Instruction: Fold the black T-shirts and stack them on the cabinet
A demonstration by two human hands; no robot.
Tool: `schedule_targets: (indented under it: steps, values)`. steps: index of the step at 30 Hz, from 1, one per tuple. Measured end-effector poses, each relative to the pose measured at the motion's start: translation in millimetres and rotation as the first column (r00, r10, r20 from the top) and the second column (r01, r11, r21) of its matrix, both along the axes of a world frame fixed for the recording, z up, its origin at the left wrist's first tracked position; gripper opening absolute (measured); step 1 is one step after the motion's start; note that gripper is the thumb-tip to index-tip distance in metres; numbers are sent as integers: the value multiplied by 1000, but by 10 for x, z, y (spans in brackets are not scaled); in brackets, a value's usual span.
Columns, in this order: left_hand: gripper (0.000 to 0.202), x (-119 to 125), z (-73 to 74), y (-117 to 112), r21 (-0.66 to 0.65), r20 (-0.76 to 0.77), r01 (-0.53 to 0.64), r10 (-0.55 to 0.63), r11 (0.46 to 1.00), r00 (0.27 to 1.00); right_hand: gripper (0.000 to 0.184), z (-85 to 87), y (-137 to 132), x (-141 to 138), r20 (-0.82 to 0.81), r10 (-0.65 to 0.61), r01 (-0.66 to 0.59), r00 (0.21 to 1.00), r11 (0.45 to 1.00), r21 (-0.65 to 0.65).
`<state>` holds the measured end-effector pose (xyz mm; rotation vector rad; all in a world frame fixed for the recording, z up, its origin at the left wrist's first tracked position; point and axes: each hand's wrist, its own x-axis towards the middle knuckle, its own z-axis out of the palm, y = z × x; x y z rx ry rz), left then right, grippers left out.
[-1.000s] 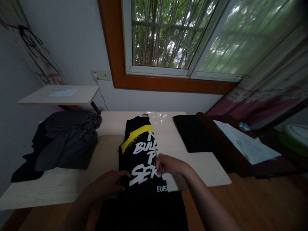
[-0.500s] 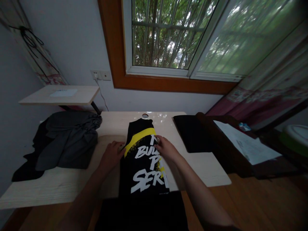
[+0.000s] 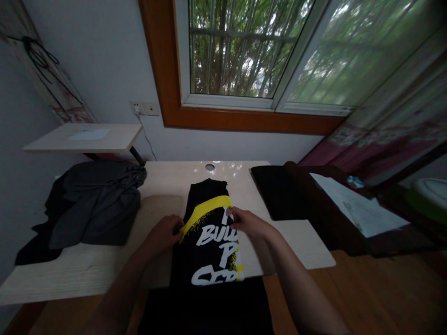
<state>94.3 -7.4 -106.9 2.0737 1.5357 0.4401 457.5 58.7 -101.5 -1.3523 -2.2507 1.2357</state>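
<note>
A black T-shirt point(image 3: 206, 249) with a yellow band and white lettering lies folded lengthwise on the table point(image 3: 160, 179) in front of me. Its lower end reaches the table's front edge by my body. My left hand point(image 3: 169, 232) pinches the left edge of the shirt beside the yellow band. On the opposite edge, near the top of the lettering, my right hand point(image 3: 244, 221) grips the fabric between thumb and fingers.
To the left lies a heap of dark grey clothing point(image 3: 101, 200) under a small raised shelf point(image 3: 84, 137). A folded black cloth point(image 3: 279, 193) rests at the right, beside a dark brown surface bearing white paper point(image 3: 356, 204). Behind the table is a window point(image 3: 237, 60).
Both hands have drawn the shirt toward me, so its top sits farther from the round hole in the table. The lowest line of lettering now passes over the front edge.
</note>
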Motion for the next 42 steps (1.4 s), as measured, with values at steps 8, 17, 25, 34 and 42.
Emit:
schedule_targets:
  steps: [8, 17, 25, 34, 42]
  values:
    - [26, 143, 36, 93, 167, 12, -129, 129, 977, 992, 41, 129, 497, -347, 102, -316, 221, 943, 827, 517]
    - [33, 358, -47, 589, 297, -2, -126, 133, 946, 991, 35, -120, 1051, -597, 36, -389, 299, 921, 763, 573]
    - [48, 712, 31, 1202, 289, -38, -63, 77, 955, 996, 44, -352, 916, -610, -145, -436, 433, 888, 687, 584]
    - [20, 838, -14, 1477, 244, -8, -129, 135, 961, 991, 51, -342, 891, -617, -117, -388, 369, 914, 678, 635]
    - [19, 610, -159, 1510, 176, 91, -357, 346, 917, 934, 49, -326, 862, -613, -112, -393, 372, 912, 684, 627]
